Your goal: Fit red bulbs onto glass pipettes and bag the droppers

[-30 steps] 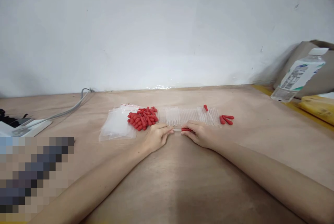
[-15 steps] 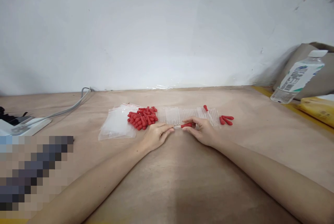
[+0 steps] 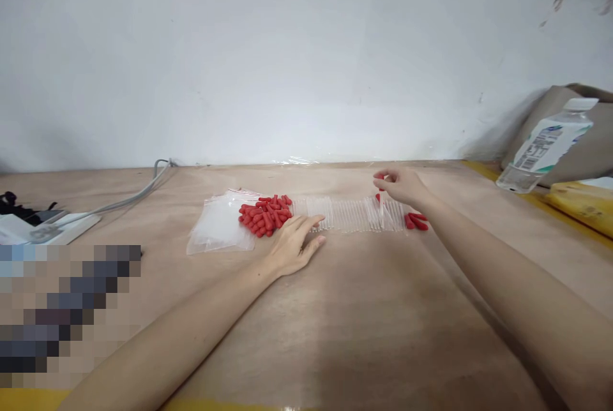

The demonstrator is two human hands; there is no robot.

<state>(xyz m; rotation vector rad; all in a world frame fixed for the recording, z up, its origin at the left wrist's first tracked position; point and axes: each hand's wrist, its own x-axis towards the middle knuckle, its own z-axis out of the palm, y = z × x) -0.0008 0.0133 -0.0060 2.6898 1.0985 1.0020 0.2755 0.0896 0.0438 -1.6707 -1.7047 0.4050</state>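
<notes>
My right hand pinches the red rubber bulb of a dropper, whose clear tube points down over the right part of a row of clear tubes. Another red bulb shows just below the fingertips. My left hand rests on the table with thumb and fingers apart, holding nothing. Its fingers lie at the left end of the tube row, beside a heap of red rubber bulbs. A few more red bulbs lie right of the row, partly behind my right forearm.
Clear zip bags lie left of the heap. A grey cable runs to a white object at the far left. On the right stand a tilted-looking plastic bottle, a cardboard box and a yellow package. A wall rises behind.
My right hand has carried the dropper up and to the right, over the tube row. My left hand has let go of the tube and its fingers have spread.
</notes>
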